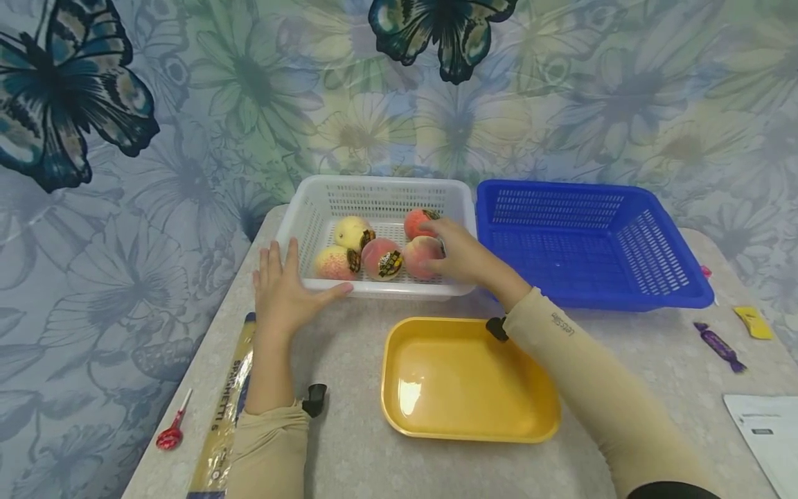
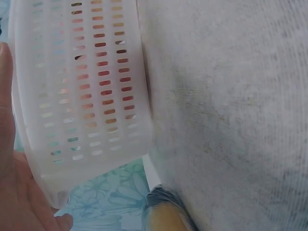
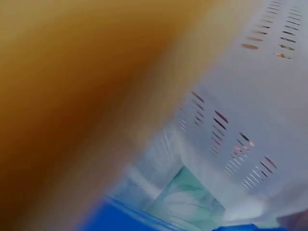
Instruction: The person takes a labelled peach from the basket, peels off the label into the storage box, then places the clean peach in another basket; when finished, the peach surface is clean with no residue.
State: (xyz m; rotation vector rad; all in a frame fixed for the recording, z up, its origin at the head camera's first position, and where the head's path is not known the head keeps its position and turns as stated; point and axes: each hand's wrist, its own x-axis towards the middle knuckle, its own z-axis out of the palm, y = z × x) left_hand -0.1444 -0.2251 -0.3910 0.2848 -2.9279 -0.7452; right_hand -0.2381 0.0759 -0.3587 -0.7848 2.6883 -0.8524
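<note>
A white slotted basket [image 1: 374,285] holds several fruits. In its right half my right hand [image 1: 464,256] reaches over the rim, thumb and fingers around a pink peach [image 1: 419,258]. Just behind that peach lies a redder peach [image 1: 416,223], near my fingertips. A peach with a black and yellow sticker [image 1: 377,255] sits in the middle, with two yellowish fruits [image 1: 350,230] to its left. My left hand [image 1: 283,294] is at the basket's front left corner, fingers straight and thumb along the rim. In the left wrist view, that hand [image 2: 21,192] shows beside the slotted wall.
A blue basket [image 1: 555,267] stands right of the white one. Nearer me lies a yellow tray [image 1: 467,381], under my right forearm. At left are a spaghetti packet [image 1: 227,409] and a red lollipop [image 1: 171,434]; at right, a purple candy [image 1: 720,348], a yellow packet [image 1: 754,322] and paper [image 1: 767,430].
</note>
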